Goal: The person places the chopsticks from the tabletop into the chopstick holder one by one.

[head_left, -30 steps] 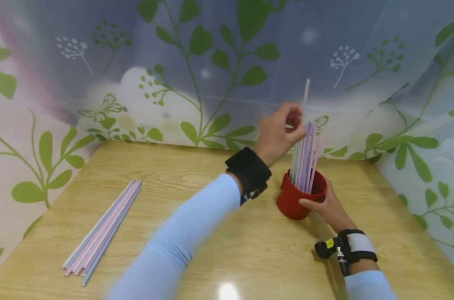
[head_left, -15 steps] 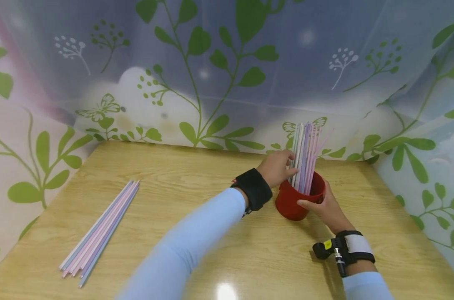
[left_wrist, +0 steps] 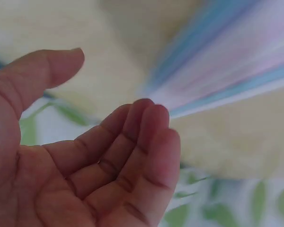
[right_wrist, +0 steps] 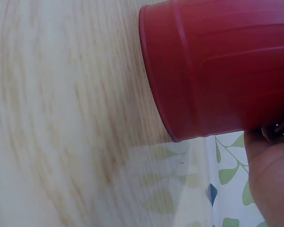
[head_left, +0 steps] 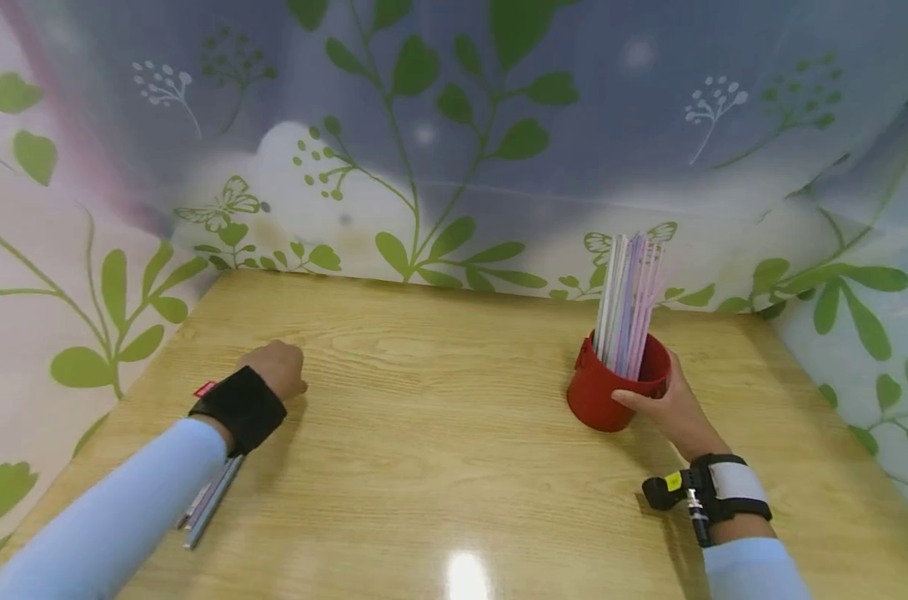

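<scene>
On the right stands a red bucket [head_left: 599,402] holding a bunch of long, thin pastel sticks [head_left: 624,308], upright with a slight lean. My right hand [head_left: 677,417] grips the bucket near its rim, thumb in front, the other fingers mostly hidden behind it. In the right wrist view the bucket's side [right_wrist: 222,71] fills the upper right, its base at the wooden surface. My left hand [head_left: 275,369] is over the far end of a second stick bundle [head_left: 215,502], covering most of it. Its fingers [left_wrist: 158,161] are loosely bent, thumb apart, nothing between them; the sticks [left_wrist: 222,71] lie just beyond.
A light wooden table [head_left: 423,417] spans the space between the two hands. Behind it and at both sides hangs a patterned cloth [head_left: 454,200] with green leaves, meeting the table's far edge.
My left hand first held a pale stick above the bucket, then lowered to the bucket's rim. Now it has crossed left to the bundle on the table. The right hand keeps its grip.
</scene>
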`<state>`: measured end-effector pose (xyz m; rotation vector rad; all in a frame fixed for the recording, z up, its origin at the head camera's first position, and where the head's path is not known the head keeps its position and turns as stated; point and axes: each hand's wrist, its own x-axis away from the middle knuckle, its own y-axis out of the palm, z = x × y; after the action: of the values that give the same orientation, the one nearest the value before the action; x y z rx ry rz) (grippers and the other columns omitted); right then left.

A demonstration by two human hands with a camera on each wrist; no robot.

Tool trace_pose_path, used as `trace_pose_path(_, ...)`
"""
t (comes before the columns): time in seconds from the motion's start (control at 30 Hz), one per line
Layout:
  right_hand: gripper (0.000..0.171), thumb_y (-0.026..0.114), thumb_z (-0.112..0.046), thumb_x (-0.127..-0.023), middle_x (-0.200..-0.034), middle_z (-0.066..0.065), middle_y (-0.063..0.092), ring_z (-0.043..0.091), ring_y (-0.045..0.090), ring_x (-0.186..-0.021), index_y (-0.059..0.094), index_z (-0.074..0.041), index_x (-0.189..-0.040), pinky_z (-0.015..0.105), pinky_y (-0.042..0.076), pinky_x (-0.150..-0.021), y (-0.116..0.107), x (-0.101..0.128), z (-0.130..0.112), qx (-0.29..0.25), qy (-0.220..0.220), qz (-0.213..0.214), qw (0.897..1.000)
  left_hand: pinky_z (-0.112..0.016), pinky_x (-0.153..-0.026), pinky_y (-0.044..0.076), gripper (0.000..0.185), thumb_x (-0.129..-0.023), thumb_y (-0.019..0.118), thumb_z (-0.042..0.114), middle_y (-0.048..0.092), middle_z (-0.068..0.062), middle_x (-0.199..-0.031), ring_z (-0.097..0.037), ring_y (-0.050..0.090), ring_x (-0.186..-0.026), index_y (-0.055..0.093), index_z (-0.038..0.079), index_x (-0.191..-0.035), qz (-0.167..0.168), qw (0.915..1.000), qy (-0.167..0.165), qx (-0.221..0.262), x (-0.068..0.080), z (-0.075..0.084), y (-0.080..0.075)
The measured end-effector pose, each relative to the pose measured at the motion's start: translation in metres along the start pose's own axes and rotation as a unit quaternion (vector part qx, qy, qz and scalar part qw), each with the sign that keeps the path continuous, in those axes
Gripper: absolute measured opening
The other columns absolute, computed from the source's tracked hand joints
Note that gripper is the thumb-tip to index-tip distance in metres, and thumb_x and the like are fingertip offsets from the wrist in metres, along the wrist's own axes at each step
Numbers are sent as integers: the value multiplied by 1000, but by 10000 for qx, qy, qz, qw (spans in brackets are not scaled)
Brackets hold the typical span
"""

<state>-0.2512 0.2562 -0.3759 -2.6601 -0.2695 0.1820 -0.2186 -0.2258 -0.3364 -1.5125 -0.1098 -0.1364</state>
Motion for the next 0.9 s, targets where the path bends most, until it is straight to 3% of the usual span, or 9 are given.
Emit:
trace_pose_path(0.13, 78, 59, -21, -78, -131, 10, 26, 15, 33, -112, 4, -22, -134, 11, 36, -79, -1, 2, 1, -78, 20, -18, 10000, -33, -41, 36, 17, -67, 56, 10, 50, -9, -59, -20, 45, -49, 49, 5, -53, 45, 9999, -103, 126, 12, -24, 18)
trace_pose_path(0.33, 79, 60, -19, -77, -130, 10, 26, 14, 33, -111, 5, -21, -134, 9, 36, -78, -5, 2, 1, -91, 38, 105, 9999, -34, -40, 37, 10, -65, 51, 3, 51, -10, -59, -21, 47, -49, 48, 3, -55, 306, 9994, -133, 119, 7, -18, 25)
trace_pose_path(0.43, 79, 60, -20, -77, -130, 9, 27, 14, 33, -111, 5, -21, -134, 9, 36, -78, -7, 1, 0, -10, 39, 155, 9999, -33, -38, 39, 14, -70, 48, 0, 52, -10, -58, -20, 49, -49, 51, 1, -56, 744, 9968, -57, -296, -2, -11, 32)
trace_pose_path(0.57, 79, 60, -21, -77, -130, 10, 28, 16, 34, -112, 5, -21, -133, 11, 36, -79, -7, -2, 0, -37, -22, 147, 9999, -28, -33, 36, 27, -75, 44, -3, 47, -4, -48, -14, 45, -41, 45, 3, -49, 1630, 9826, -170, -871, -5, 5, 38)
trace_pose_path(0.63, 79, 60, -21, -77, -130, 9, 28, 15, 34, -112, 5, -22, -133, 11, 36, -80, -6, -2, 2, -57, -11, 131, 9999, -27, -33, 36, 28, -74, 43, -5, 46, -4, -47, -13, 44, -41, 44, 4, -48, 1714, 9815, -137, -841, -2, 15, 28)
trace_pose_path(0.73, 79, 61, -20, -77, -130, 9, 28, 15, 34, -112, 6, -22, -133, 11, 36, -80, -5, -1, 3, -95, 10, 117, 9999, -28, -35, 38, 25, -75, 43, -4, 49, -7, -50, -14, 45, -43, 49, 1, -51, 1345, 9893, 39, -569, -4, 30, -1)
trace_pose_path(0.83, 79, 60, -20, -77, -130, 9, 28, 16, 33, -113, 5, -22, -133, 11, 36, -80, -4, -1, 3, -131, 0, 96, 9999, -27, -39, 37, 20, -75, 49, 1, 47, -6, -54, -14, 42, -45, 49, 1, -55, 752, 9962, 402, -186, -19, 47, -42)
trace_pose_path(0.9, 79, 60, -20, -77, -131, 9, 27, 16, 33, -114, 5, -22, -133, 12, 36, -81, -4, -2, 3, -133, -8, 82, 9999, -25, -40, 33, 25, -75, 54, 8, 40, -3, -51, -13, 37, -44, 44, 4, -52, 731, 9951, 633, 191, -29, 65, -71)
